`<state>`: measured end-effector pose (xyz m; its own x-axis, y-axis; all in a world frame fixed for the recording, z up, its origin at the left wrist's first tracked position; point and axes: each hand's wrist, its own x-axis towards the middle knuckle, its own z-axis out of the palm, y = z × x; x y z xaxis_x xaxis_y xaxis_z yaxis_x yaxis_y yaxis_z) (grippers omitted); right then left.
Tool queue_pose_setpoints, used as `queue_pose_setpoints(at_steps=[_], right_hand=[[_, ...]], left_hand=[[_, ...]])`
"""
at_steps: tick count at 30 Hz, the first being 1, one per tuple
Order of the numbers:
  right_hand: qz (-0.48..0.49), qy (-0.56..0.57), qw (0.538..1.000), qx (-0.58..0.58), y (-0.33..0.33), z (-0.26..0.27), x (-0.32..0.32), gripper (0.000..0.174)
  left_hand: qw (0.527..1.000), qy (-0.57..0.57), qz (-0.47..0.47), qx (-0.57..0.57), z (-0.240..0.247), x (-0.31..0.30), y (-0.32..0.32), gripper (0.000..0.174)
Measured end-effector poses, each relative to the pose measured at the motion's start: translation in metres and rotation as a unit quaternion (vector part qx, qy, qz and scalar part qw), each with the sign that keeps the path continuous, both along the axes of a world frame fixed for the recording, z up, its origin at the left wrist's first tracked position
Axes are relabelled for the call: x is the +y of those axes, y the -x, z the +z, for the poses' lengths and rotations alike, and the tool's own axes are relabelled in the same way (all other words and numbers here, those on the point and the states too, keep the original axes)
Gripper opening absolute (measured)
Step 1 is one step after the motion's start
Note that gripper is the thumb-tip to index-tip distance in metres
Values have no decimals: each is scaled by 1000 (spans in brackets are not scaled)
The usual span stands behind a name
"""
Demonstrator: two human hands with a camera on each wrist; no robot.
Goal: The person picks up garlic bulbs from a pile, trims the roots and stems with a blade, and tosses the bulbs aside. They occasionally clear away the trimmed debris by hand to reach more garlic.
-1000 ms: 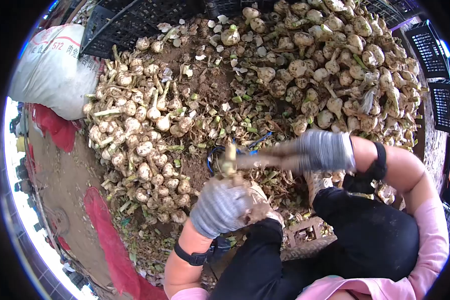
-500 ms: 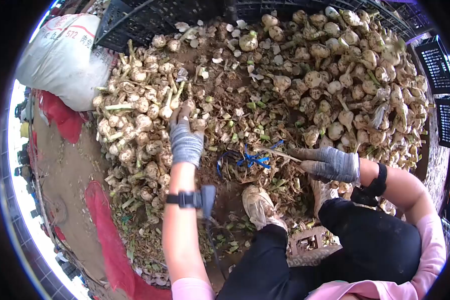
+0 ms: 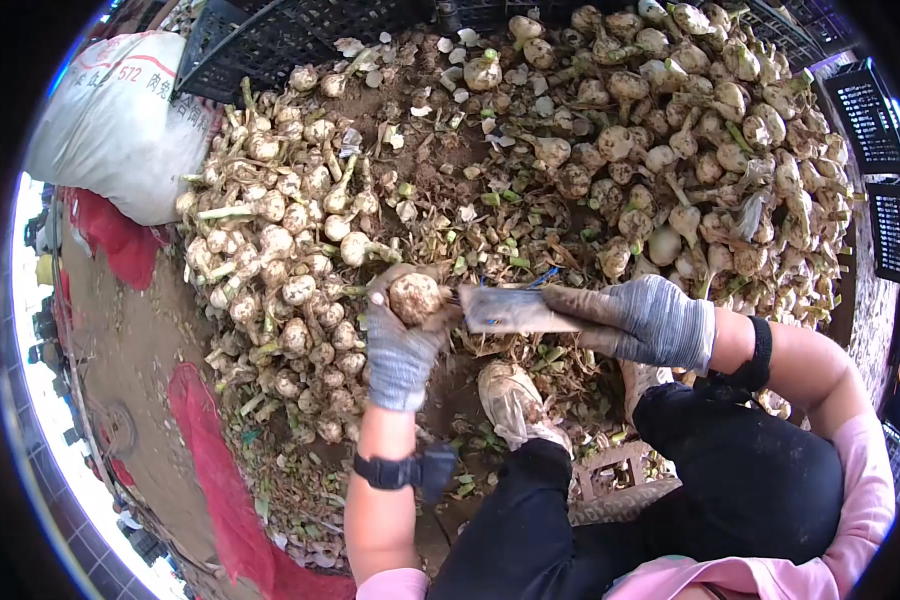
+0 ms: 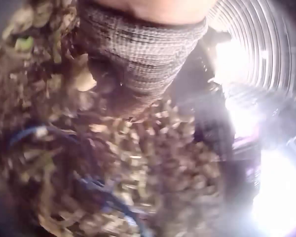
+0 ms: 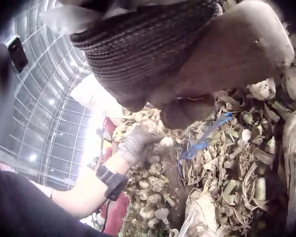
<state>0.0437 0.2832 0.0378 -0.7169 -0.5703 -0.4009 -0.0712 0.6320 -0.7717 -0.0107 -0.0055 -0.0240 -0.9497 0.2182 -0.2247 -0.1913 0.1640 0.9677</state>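
In the head view my gloved left hand [image 3: 402,350] grips a soil-marked garlic bulb [image 3: 415,298], its stem side toward the right. My gloved right hand [image 3: 645,318] holds a wide flat blade [image 3: 518,310] by its handle, the blade's tip close to the left fingers. The right wrist view shows the right glove [image 5: 148,54] large at the top and the left hand [image 5: 138,144] farther off. Only the back of the left glove [image 4: 138,54] shows in the blurred left wrist view; its fingers are hidden there.
One bulb pile [image 3: 270,250] lies left, a larger one [image 3: 690,140] right. Stem cuttings and blue string [image 3: 542,277] cover the ground between. A white sack [image 3: 120,130], black crates [image 3: 300,45], red netting [image 3: 215,460] and the person's shoe [image 3: 510,400] stand around.
The left hand has come back from the left pile toward the middle with a bulb. The right hand has moved slightly left, its blade now turned with the broad side visible.
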Motion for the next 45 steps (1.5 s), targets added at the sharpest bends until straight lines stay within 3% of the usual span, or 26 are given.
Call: queue_pose_setpoints(at_steps=[1,2,3,4,5,8,9,11,13,16,18,20,21,23,24,25,28,30,35,37,39,40,41,43,44,45], right_hand=[[4,47,995,93,1,4,-4,57],[21,69,981,181,2,-2,-8,58],[53,44,977,200,7,10,-13,58],[84,17,972,218,12,21,-19,58],[81,40,969,230,14,22,-24,59],[119,42,960,251,22,31,-34,61],[117,42,960,251,23,32,-37,61],[123,66,952,272,23,32,-41,62],[130,64,952,268,22,32,-42,62],[144,56,950,271,19,30,-42,63],[128,78,945,292,14,32,-39,63],[145,56,944,292,15,27,-33,60],[47,86,974,204,15,19,-29,55],[-76,13,992,104,19,-1,-1,50],[-95,-86,988,89,18,-10,18,48],[-90,-84,988,90,16,-11,22,48],[-123,89,988,8,5,-3,24,57],[-113,150,976,-110,2,11,22,57],[-52,279,937,-201,11,42,-8,57],[-63,240,937,-247,10,34,-3,57],[-119,105,923,-351,-2,11,9,56],[-172,133,914,-343,-18,-6,16,57],[-203,126,898,-369,-23,-7,21,57],[-233,121,876,-404,-30,-7,19,58],[-221,174,894,-350,-26,-6,17,64],[-209,224,906,-292,-23,-4,16,71]], left_hand=[[998,-64,8,-24,14,6,-7,51],[995,-62,-20,74,8,4,-14,48],[906,-359,78,-209,17,0,-18,45],[976,-183,-73,-93,1,-7,-23,43],[981,-6,-183,62,-15,-15,-28,42],[960,-234,-61,-142,25,3,-24,53],[974,26,-207,91,64,22,-17,54],[848,281,-324,310,81,32,-15,55],[932,176,-303,89,75,28,-21,55],[961,123,-247,5,80,29,-28,52],[847,300,-369,237,77,28,-33,51],[947,162,-276,26,35,13,-57,54],[916,242,-236,217,39,10,-61,58],[992,50,-110,44,83,28,-54,66],[992,20,-113,43,77,26,-51,65],[992,-9,-116,42,72,24,-49,64],[989,33,-124,66,69,29,-36,53],[905,109,-306,276,59,18,-26,53],[894,137,-302,302,60,16,-37,41],[951,168,-215,143,62,6,-50,26],[970,38,-66,231,67,7,-45,13],[993,-73,93,25,67,2,-49,13],[979,-125,161,33,43,-9,-47,16],[924,-223,288,-113,31,-14,-41,26],[902,-267,313,-132,29,-6,-41,34],[890,-342,268,-135,24,-1,-40,35]])
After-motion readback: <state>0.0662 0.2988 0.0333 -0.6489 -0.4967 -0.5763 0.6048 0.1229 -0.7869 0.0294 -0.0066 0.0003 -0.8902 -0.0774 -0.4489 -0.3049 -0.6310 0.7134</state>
